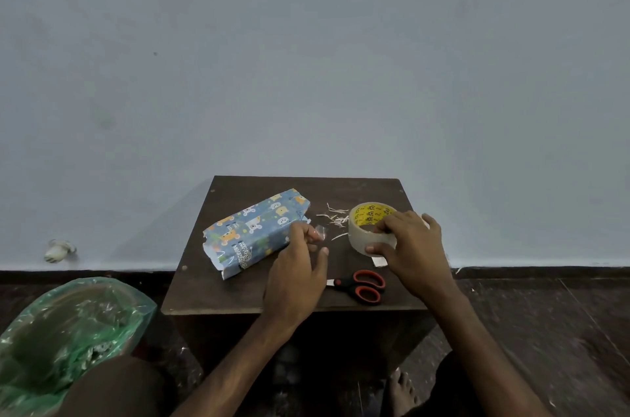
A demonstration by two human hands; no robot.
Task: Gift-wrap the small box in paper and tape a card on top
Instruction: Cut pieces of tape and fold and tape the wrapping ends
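Note:
The box (254, 232), wrapped in blue paper printed with cartoon animals, lies diagonally on the left half of a small dark wooden table (238, 294). My left hand (296, 275) is just right of the box and pinches a small clear piece of tape (321, 232) between thumb and fingertips. My right hand (407, 248) grips the roll of clear tape (370, 229), which has a yellow core and stands on the table's right side. No card is in view.
Orange-handled scissors (363, 285) lie near the table's front edge between my hands. Thin paper scraps (335, 217) are scattered behind the tape piece. A green plastic bag (68, 331) sits on the floor at the left. A wall rises behind the table.

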